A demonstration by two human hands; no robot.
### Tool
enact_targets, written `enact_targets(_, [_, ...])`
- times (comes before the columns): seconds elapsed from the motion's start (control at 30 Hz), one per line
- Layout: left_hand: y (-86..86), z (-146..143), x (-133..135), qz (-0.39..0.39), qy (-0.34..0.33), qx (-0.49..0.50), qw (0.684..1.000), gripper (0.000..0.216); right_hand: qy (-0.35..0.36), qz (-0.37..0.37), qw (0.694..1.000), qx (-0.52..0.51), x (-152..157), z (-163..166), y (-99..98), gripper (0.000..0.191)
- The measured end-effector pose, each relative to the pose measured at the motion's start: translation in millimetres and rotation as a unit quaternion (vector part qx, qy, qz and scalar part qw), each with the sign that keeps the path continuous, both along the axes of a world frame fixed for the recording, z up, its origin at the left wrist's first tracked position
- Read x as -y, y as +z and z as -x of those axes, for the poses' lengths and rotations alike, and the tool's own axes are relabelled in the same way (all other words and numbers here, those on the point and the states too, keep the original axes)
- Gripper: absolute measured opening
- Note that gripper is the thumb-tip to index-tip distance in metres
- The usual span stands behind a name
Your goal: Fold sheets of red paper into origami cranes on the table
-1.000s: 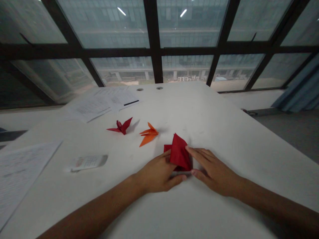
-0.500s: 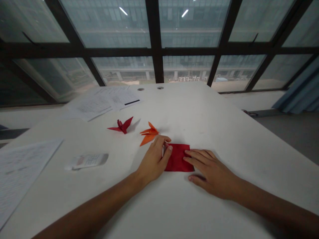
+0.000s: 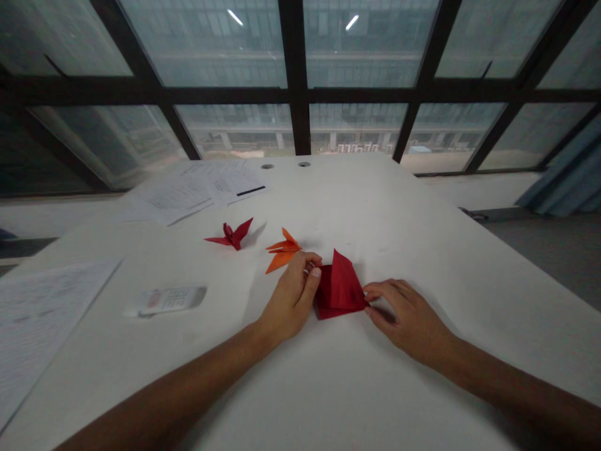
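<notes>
A folded sheet of dark red paper (image 3: 340, 291) lies on the white table (image 3: 375, 207) between my hands, its top flap raised into a point. My left hand (image 3: 291, 300) presses on the paper's left edge with curled fingers. My right hand (image 3: 404, 313) pinches the paper's right corner between thumb and fingers. Just beyond my left hand sits a finished orange origami crane (image 3: 282, 250), and further left a red origami crane (image 3: 232, 235).
A small white wrapped packet (image 3: 166, 299) lies to the left. Printed sheets (image 3: 192, 191) are spread at the far left of the table and another sheet (image 3: 42, 313) at the near left edge. Large dark-framed windows rise behind the table.
A second ago a flap stood up; half a second ago the paper lay pressed flat as a rectangle. Now a flap is lifted again, and my right hand has slid to the right corner.
</notes>
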State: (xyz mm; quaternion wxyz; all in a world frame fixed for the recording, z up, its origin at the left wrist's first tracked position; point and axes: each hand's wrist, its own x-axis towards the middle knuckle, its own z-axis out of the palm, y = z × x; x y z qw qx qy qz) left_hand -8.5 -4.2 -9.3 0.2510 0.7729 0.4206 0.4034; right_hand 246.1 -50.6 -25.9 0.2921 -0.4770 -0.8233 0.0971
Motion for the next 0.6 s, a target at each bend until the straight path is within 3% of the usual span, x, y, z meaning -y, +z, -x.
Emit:
enact_targets(0.13, [-1.1,0,2,-0.019,-0.058,-0.021,0.998,0.012,-0.021,0.008,1.000,-0.011,-2,0,-0.9,0.025])
enact_targets(0.27, [-3.2,-1,8,-0.104,-0.023,0.026,0.994,0.022,-0.058,0.014,0.997,-0.039,-5,-2,-3.1,0.024])
enact_targets(0.37, [-2.7,-2,13,-0.145,-0.016,0.033,0.989,0.021,-0.096,0.070,0.991,-0.067,-8,-3,-2.7,0.025])
enact_targets(0.47, [-1.7,-6,17,-0.131,-0.102,-0.067,0.984,0.027,-0.100,0.112,0.986,-0.077,-9,-3,-0.2,0.024])
enact_targets(0.6, [-0.5,-13,18,-0.105,-0.208,-0.220,0.947,0.048,-0.091,0.116,0.974,-0.170,-7,-6,1.6,0.035])
